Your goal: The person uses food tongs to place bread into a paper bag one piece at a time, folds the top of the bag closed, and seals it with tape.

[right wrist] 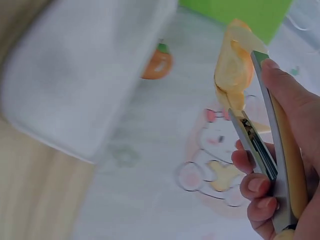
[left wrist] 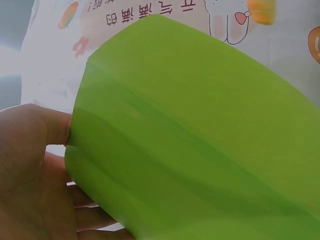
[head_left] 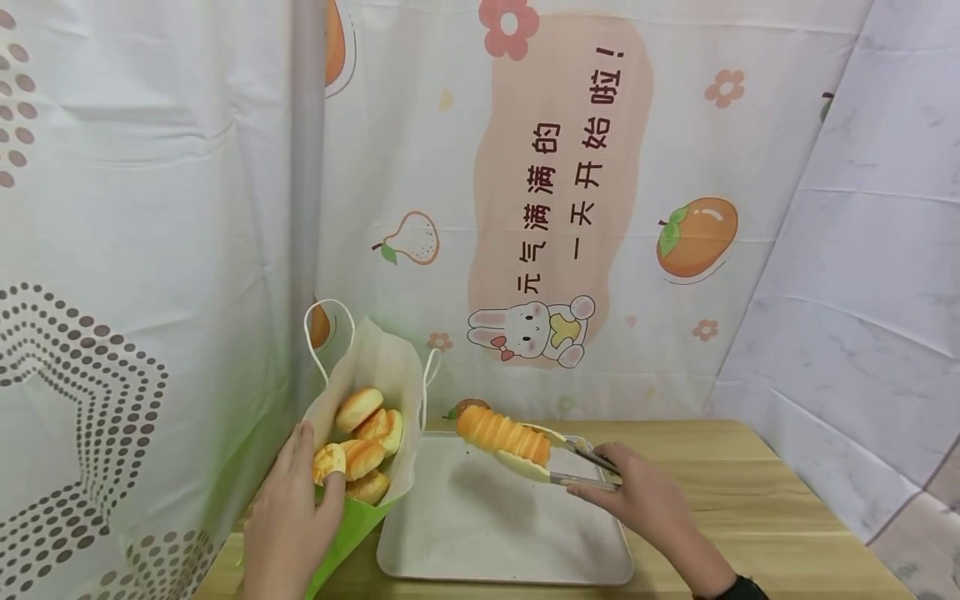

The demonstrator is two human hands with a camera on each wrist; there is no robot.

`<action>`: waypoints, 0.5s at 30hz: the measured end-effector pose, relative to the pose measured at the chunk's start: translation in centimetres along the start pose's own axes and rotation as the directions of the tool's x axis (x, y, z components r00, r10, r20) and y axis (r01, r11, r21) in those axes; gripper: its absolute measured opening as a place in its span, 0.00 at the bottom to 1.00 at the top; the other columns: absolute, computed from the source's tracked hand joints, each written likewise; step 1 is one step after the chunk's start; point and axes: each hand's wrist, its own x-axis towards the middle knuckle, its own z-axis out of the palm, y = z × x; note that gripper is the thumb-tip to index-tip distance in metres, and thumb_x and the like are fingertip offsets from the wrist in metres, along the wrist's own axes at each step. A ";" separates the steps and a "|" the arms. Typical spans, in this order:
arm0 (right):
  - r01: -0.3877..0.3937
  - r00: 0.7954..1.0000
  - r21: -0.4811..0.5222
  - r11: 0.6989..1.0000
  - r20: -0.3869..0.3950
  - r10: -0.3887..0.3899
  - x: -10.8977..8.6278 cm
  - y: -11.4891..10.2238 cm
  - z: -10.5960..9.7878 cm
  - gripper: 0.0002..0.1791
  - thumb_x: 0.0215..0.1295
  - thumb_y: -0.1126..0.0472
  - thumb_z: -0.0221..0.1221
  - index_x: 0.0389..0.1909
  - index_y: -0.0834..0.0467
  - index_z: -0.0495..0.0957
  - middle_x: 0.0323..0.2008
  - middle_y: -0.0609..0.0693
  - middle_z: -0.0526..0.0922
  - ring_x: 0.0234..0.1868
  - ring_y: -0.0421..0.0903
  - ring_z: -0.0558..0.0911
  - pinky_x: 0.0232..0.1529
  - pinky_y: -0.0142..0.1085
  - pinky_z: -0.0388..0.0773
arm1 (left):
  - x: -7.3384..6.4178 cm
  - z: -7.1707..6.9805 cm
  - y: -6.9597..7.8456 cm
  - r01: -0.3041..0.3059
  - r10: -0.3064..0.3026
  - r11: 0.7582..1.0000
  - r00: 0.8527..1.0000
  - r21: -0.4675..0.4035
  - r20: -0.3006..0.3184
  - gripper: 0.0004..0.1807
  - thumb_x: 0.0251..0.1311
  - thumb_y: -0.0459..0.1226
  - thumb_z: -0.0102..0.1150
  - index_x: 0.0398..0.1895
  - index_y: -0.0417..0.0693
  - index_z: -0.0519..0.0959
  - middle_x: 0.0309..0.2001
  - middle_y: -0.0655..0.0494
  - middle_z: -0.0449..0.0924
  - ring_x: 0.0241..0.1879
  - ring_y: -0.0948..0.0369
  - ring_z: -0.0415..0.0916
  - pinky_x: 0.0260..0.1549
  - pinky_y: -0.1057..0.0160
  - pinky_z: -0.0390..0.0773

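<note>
My left hand [head_left: 288,508] holds the open rim of a green paper bag [left wrist: 190,125], pale inside, with thumb and fingers at its edge. The bag leans to the left, its mouth facing me, and several small bread rolls [head_left: 363,458] fill it near the top. With my right hand [head_left: 648,496] I grip a pair of metal tongs [right wrist: 280,160] by their arms. Between the tongs' pale tips is a long ridged orange-brown bread [head_left: 502,433], held over the tray's far part, to the right of the bag's mouth.
A light metal tray [head_left: 510,546] lies on the wooden table [head_left: 750,508], with no bread on it. White string handles [head_left: 330,302] stand up from the bag. A printed curtain [head_left: 420,150] hangs behind, with more sheeting [head_left: 150,250] close on the left and at right.
</note>
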 end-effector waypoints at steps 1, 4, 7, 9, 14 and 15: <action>0.006 1.000 0.005 1.000 -0.007 -0.006 0.2 -0.3 -0.5 0.34 0.33 0.27 0.62 0.36 0.48 0.80 0.23 0.41 0.78 0.19 0.37 0.69 0.14 0.34 0.64 | 0.0 0.0 0.0 0.000 0.000 1.000 1.000 0.000 0.004 0.35 0.61 0.41 0.47 0.70 0.36 0.54 0.69 0.34 0.59 0.57 0.34 0.65 0.41 0.28 0.71; 0.024 0.999 0.004 1.000 -0.028 -0.024 0.9 -1.1 -1.9 0.33 0.34 0.29 0.64 0.38 0.48 0.80 0.21 0.41 0.78 0.16 0.37 0.67 0.12 0.34 0.62 | 0.0 0.0 0.0 0.008 -0.008 1.000 1.000 -0.001 0.026 0.36 0.61 0.42 0.46 0.70 0.36 0.52 0.69 0.34 0.57 0.58 0.33 0.63 0.42 0.28 0.71; 0.039 0.997 -0.021 0.999 -0.066 -0.040 1.6 -2.0 -3.2 0.34 0.35 0.26 0.61 0.40 0.46 0.79 0.21 0.42 0.79 0.14 0.36 0.66 0.10 0.34 0.60 | 0.0 -0.1 0.1 0.005 -0.005 1.000 0.999 -0.004 0.044 0.36 0.62 0.42 0.46 0.71 0.36 0.51 0.70 0.33 0.56 0.58 0.33 0.64 0.41 0.28 0.71; 0.053 0.994 -0.029 0.998 -0.093 -0.055 2.1 -2.5 -4.0 0.35 0.36 0.25 0.60 0.40 0.45 0.79 0.23 0.42 0.80 0.13 0.36 0.66 0.09 0.34 0.60 | -0.1 -0.1 0.2 -0.004 0.004 1.000 0.999 -0.003 0.047 0.37 0.61 0.42 0.46 0.71 0.35 0.51 0.69 0.32 0.55 0.56 0.32 0.66 0.38 0.29 0.73; 0.119 0.976 -0.048 0.992 -0.178 -0.126 3.6 -3.8 -6.1 0.34 0.38 0.28 0.61 0.40 0.49 0.79 0.25 0.44 0.81 0.15 0.37 0.68 0.10 0.34 0.61 | -0.2 0.1 0.4 -0.024 0.024 1.000 0.998 0.001 0.051 0.38 0.60 0.42 0.47 0.71 0.33 0.49 0.69 0.30 0.54 0.50 0.29 0.70 0.28 0.33 0.77; 0.134 0.970 -0.057 0.989 -0.195 -0.143 4.0 -4.1 -6.6 0.34 0.39 0.28 0.61 0.40 0.50 0.79 0.26 0.45 0.81 0.15 0.38 0.68 0.11 0.34 0.62 | -0.3 0.2 0.5 -0.023 0.023 1.000 0.998 0.001 0.055 0.39 0.60 0.42 0.48 0.71 0.33 0.49 0.70 0.30 0.54 0.49 0.29 0.70 0.27 0.33 0.77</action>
